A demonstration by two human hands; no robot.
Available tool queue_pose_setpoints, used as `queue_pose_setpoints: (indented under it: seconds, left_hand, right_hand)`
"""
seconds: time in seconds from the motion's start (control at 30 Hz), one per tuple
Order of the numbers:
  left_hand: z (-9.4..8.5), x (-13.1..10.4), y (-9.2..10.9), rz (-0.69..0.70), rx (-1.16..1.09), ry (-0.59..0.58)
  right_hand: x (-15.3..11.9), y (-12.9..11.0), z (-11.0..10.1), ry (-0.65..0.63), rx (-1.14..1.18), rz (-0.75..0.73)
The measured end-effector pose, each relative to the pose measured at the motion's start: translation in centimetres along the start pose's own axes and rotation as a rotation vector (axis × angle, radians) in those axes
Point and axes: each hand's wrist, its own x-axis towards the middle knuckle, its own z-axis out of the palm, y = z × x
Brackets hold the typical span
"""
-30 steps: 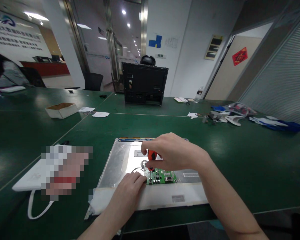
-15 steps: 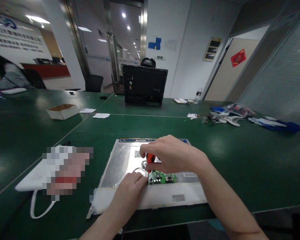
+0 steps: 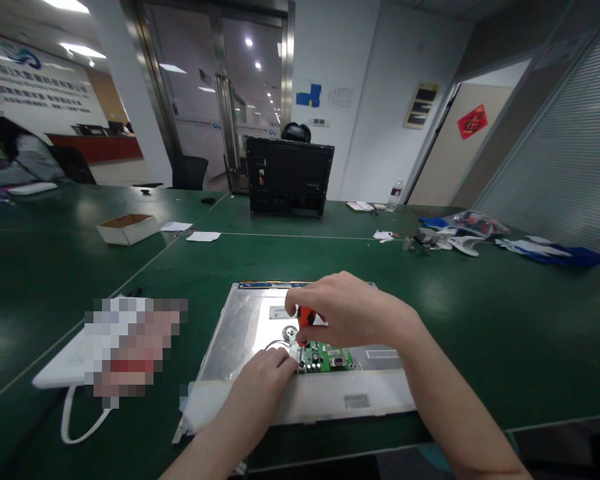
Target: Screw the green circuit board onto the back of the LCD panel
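My right hand (image 3: 347,310) is closed round the red-and-black handle of a screwdriver (image 3: 306,318), held upright over the left end of a green circuit board (image 3: 325,357). The board lies on the silver back of a flat display panel (image 3: 227,343), which rests on the table in front of me. My left hand (image 3: 267,373) lies low on the panel, its fingers drawn together at the board's left end. What those fingertips hold, if anything, is hidden. Close above them are a thin dark cable (image 3: 276,343) and a small round metal part (image 3: 289,332).
Left of the panel is a white device (image 3: 63,367) with a white cable, partly blurred out. Farther back on the green table (image 3: 480,333) are an open box (image 3: 130,230), papers (image 3: 203,236) and a black monitor housing (image 3: 290,177). Bags and loose parts (image 3: 450,237) lie right. A person sits far left.
The screwdriver and my right hand have shifted slightly to the right. My left hand stays at the board's left end. The whole view has tipped a little upward.
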Motion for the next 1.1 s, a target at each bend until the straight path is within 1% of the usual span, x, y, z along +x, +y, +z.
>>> queue_pose_setpoints:
  seconds: [0.23, 0.37, 0.8, 0.93, 1.1]
  left_hand:
    - [-0.4, 0.4, 0.2, -0.042, -0.058, -0.053]
    - [-0.4, 0.5, 0.1, -0.041, -0.105, -0.057]
    - [0.8, 0.1, -0.9, -0.005, -0.206, 0.054]
    - [0.9, 0.0, -0.9, -0.002, -0.149, 0.106]
    - [0.7, 0.1, -0.6, 0.012, -0.052, 0.142]
  right_hand:
    - [0.2, 0.0, 0.2, -0.017, 0.017, 0.007]
    - [0.3, 0.2, 0.3, -0.022, 0.019, 0.004]
    - [0.3, 0.3, 0.4, -0.025, -0.001, 0.007]
    - [0.4, 0.4, 0.5, -0.022, 0.008, -0.003]
    - [0.6, 0.4, 0.5, -0.038, 0.013, -0.004]
